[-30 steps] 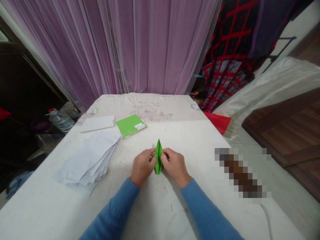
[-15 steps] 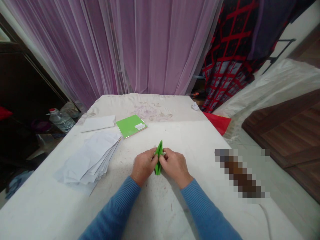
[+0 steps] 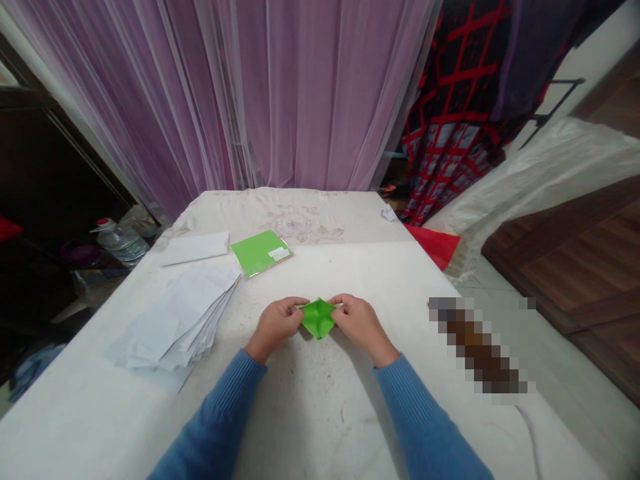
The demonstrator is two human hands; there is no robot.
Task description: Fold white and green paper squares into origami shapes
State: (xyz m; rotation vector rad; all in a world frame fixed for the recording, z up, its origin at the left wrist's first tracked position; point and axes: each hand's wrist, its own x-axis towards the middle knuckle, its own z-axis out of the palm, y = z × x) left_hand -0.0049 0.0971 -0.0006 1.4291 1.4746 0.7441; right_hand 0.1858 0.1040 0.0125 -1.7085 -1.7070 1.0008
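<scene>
A piece of folded green paper (image 3: 319,319) spreads into a diamond shape between my hands, with creases meeting near its middle. My left hand (image 3: 278,325) pinches its left corner between thumb and fingers. On the opposite side, my right hand (image 3: 361,327) grips the right corner the same way. The paper is held just at or over the white tabletop; I cannot tell whether it touches. Beyond my left hand lies a packet of green paper (image 3: 260,250) in clear wrapping with a small white label.
A fanned stack of white sheets (image 3: 175,320) lies on the left of the table (image 3: 320,413), with a folded white paper (image 3: 195,249) behind it. A blurred-out brown object (image 3: 480,350) is at the right edge, a cable (image 3: 529,430) below it. Purple curtains (image 3: 310,93) hang behind.
My hands have moved apart, and the green paper has gone from a narrow upright fold to a wide, opened diamond. Both hands keep hold of it.
</scene>
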